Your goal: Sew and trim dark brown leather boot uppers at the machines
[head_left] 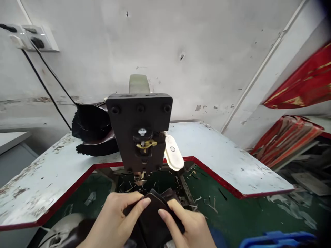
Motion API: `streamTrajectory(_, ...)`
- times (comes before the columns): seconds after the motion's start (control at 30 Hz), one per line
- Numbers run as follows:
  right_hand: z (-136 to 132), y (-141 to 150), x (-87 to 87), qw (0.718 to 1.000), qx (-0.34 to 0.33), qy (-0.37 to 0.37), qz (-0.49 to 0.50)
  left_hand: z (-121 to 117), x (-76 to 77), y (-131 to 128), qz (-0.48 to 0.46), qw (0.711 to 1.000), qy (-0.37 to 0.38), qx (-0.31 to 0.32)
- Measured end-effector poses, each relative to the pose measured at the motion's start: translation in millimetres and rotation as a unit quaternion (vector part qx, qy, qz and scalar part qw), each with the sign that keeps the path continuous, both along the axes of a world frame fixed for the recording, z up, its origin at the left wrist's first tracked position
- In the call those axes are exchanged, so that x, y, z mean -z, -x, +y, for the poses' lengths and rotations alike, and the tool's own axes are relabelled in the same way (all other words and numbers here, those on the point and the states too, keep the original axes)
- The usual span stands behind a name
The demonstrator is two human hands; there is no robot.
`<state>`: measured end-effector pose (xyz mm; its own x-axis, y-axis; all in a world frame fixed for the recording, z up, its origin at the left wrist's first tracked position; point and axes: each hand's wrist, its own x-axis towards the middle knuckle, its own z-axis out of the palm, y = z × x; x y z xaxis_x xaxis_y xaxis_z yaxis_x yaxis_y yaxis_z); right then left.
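Note:
Between my two hands is a dark leather piece [152, 220], which looks folded or layered along its top edge. My left hand [117, 217] pinches its upper left edge between thumb and forefinger. On the other side, my right hand [184, 222] grips the upper right edge, thumb in front and fingers behind. Just above the leather is the lower tip of a black machine head [141, 129], with a small gap between them. A lit white lamp [173, 153] with a power mark sits at the head's right side. The lower part of the leather runs out of view.
A pale worktop [207, 148] with a red edge wraps around the machine. Black fuzzy-edged pieces [97, 144] lie on its left side. Scraps litter the green floor [212, 203]. A blue plastic item [276, 239] is at lower right; red-edged stacked material [287, 141] stands further right.

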<state>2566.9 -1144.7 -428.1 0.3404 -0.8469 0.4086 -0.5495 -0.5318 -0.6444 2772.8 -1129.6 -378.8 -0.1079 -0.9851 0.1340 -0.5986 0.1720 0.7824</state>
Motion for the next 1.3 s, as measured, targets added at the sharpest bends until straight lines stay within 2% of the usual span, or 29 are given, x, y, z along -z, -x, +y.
streamTrajectory(0.27,-4.6,-27.7,3.7,0.996,0.026,-0.04,-0.075,-14.4,-24.1,-14.3,-0.005,1.0,-0.01,-0.022)
streamTrajectory(0.5,-10.3,-30.7,-1.2,0.981,0.036,-0.155,-0.111,-10.1,-25.5,-16.2,0.006,0.998,-0.028,-0.052)
streamTrajectory(0.6,-20.0,-24.8,-15.4,0.972,0.043,-0.201,-0.114,-8.7,-21.3,-14.5,0.026,0.998,-0.009,-0.049)
streamTrajectory(0.73,-40.5,-14.9,-46.6,0.957,0.024,-0.267,-0.112,-8.3,-13.7,-8.2,0.068,0.995,-0.014,-0.078)
streamTrajectory(0.87,-58.0,-12.1,-74.7,0.958,-0.007,-0.27,-0.098,-3.8,-5.2,-3.1,0.127,0.987,-0.04,-0.093)
streamTrajectory(1.0,-62.1,-22.7,-89.4,0.957,-0.046,-0.26,-0.12,6.9,2.9,-8.5,0.175,0.974,-0.04,-0.136)
streamTrajectory(1.1,-59.5,-36.3,-95.4,0.946,-0.07,-0.28,-0.148,11.2,2.4,-20.4,0.201,0.967,-0.044,-0.149)
streamTrajectory(1.2,-56.8,-49.7,-98.9,0.94,-0.109,-0.282,-0.16,4.5,-8.2,-31.3,0.178,0.976,-0.039,-0.12)
streamTrajectory(1.3,-58.1,-55.4,-100.0,0.947,-0.132,-0.249,-0.157,-10.6,-20.3,-33.7,0.067,0.996,-0.034,-0.038)
